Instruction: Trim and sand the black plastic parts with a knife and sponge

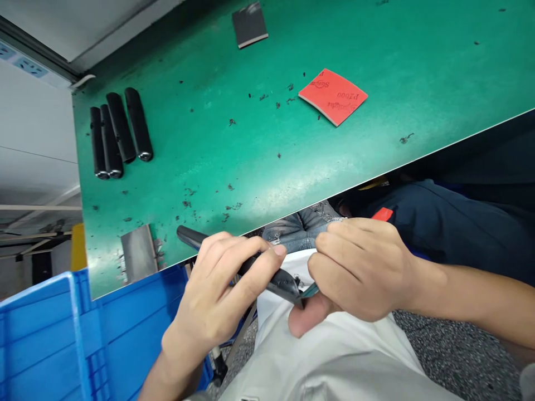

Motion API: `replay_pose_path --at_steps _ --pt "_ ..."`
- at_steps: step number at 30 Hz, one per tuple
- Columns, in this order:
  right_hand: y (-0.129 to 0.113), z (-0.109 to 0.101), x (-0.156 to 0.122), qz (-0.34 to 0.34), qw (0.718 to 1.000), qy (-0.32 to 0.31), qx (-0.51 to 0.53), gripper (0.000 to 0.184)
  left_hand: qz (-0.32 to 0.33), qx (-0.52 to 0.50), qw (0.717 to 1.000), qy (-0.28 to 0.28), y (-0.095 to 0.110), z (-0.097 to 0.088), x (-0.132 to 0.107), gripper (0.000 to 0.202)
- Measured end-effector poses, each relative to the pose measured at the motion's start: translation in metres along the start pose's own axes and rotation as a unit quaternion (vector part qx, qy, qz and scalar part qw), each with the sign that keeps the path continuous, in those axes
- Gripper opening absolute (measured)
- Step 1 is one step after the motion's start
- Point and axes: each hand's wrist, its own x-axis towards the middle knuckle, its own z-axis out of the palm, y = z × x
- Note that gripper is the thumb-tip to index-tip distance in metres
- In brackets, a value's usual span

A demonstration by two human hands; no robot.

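Note:
My left hand (228, 284) is wrapped round a long, hollow black plastic piece (284, 284), which lies slantwise above my lap. Its far end reaches over the table edge; its near, open end points toward my right hand. My right hand (359, 267) is closed in a fist round a knife, whose thin blade (310, 291) touches the rim of that open end. A red tip (382, 214) sticks out behind the fist, perhaps the knife's handle end. The right thumb presses under the rim of the black piece. Dark shavings cling near the rim.
Several similar black pieces (120, 128) lie at the left of the green table (200, 139). A red sanding pad (333, 97), a dark pad (249, 25) and a grey pad (139, 253) rest among scattered shavings. A blue crate (37, 340) stands below left; a person's dark-clothed leg (443, 217) is at right.

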Motion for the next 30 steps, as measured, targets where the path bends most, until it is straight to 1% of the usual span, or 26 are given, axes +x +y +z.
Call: replay_pose_path --at_steps 3,7,10,13,16,18,21,25,30 --pt "-0.001 0.000 -0.001 -0.007 1.000 0.009 -0.001 0.048 -0.002 -0.007 1.000 -0.011 0.002 -0.001 -0.001 0.040" --pt "-0.003 -0.002 0.001 -0.013 1.000 0.000 0.006 0.048 -0.006 -0.014 1.000 -0.025 0.006 -0.006 0.001 0.041" --pt "-0.004 -0.003 0.001 -0.016 1.000 0.007 0.009 0.049 -0.006 -0.030 0.999 -0.030 0.008 -0.007 0.003 0.041" --pt "-0.005 -0.003 0.002 -0.026 0.999 0.012 0.019 0.047 -0.003 -0.055 0.998 -0.016 0.009 -0.005 0.003 0.041" --pt "-0.005 -0.002 0.003 -0.018 0.997 0.035 0.065 0.039 0.007 -0.070 0.997 0.023 0.010 -0.002 0.003 0.041" --pt "-0.004 -0.001 0.005 0.006 0.992 0.024 0.122 0.036 0.005 -0.078 0.996 0.032 0.011 -0.001 0.002 0.041" --pt "-0.003 -0.002 0.007 0.042 0.982 -0.020 0.184 0.043 -0.004 -0.074 0.997 0.027 0.012 0.001 0.001 0.045" --pt "-0.002 -0.005 0.007 0.052 0.979 -0.055 0.191 0.049 -0.008 -0.067 0.997 0.035 0.011 0.003 -0.001 0.051" --pt "-0.002 -0.006 0.005 0.046 0.981 -0.056 0.179 0.051 -0.001 -0.070 0.997 0.036 0.009 0.004 0.000 0.046"
